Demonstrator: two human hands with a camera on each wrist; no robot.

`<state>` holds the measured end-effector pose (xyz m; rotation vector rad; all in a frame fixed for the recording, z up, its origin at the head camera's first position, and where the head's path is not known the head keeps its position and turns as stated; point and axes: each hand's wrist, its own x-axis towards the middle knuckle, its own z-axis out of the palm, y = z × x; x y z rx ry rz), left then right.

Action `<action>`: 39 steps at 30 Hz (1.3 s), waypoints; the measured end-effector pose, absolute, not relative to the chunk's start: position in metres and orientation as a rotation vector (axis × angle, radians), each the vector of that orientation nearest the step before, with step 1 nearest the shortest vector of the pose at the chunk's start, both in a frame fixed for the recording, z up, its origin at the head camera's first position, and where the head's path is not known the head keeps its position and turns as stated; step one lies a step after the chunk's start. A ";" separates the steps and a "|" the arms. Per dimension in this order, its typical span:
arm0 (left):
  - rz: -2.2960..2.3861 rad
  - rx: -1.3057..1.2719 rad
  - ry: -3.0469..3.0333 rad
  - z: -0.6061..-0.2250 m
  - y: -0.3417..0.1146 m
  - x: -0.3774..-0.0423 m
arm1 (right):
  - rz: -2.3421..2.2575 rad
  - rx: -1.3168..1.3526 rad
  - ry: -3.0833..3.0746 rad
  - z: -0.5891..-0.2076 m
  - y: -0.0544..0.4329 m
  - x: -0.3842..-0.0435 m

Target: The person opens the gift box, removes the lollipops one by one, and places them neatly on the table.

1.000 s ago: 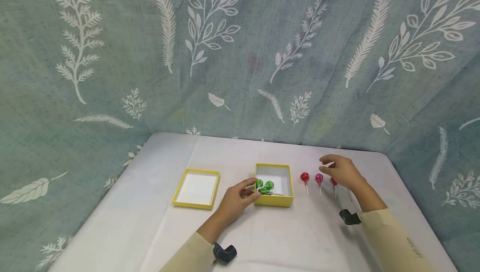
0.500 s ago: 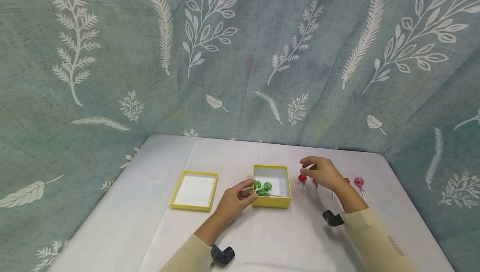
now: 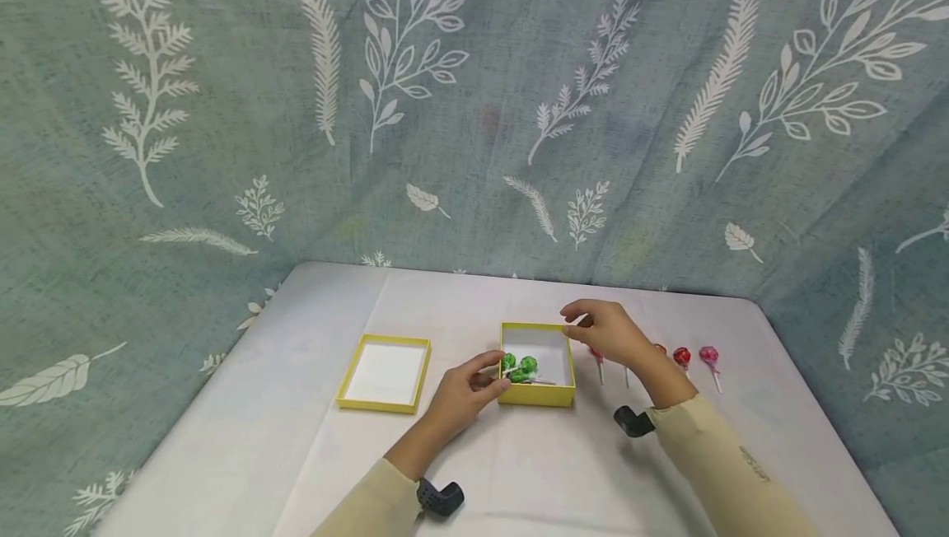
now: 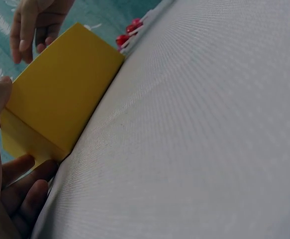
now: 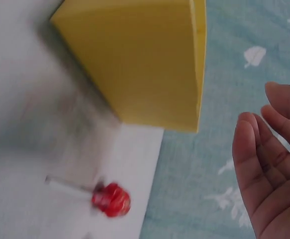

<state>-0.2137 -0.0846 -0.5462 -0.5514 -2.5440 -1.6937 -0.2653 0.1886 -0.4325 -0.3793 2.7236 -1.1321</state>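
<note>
A shallow yellow box [image 3: 537, 395] with a pale inside stands on the table, several green lollipops [image 3: 527, 364] lying in its front left part. My left hand [image 3: 458, 393] holds the box's front left corner; in the left wrist view its thumb is at the upper edge and its fingers [image 4: 23, 169] lie against the lower side wall. Above the box's right rim hovers my right hand [image 3: 611, 331], fingers loosely bent with nothing between them. The right wrist view shows those fingers [image 5: 244, 149] apart from the yellow wall, and a red lollipop [image 5: 112, 199] on the table beside the box.
To the left of the box lies a yellow-edged lid [image 3: 384, 374], white side up. A row of red and pink lollipops, among them a red one [image 3: 682, 355] and a pink one [image 3: 709, 356], runs to the right, partly behind my right arm. A leaf-patterned cloth [image 3: 474, 109] hangs behind.
My right hand has moved left, from over the lollipop row to the box's right rim, uncovering the lollipops at the row's right end. My left hand stays at the box corner.
</note>
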 end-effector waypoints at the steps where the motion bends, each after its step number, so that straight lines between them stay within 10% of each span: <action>1: -1.692 -0.550 -2.544 -0.546 -0.084 -0.214 | -1.125 -0.392 2.729 -0.432 0.185 -0.265; 39: -1.690 -0.572 -2.536 -0.548 -0.086 -0.214 | -0.559 -0.662 2.843 -0.467 0.115 -0.265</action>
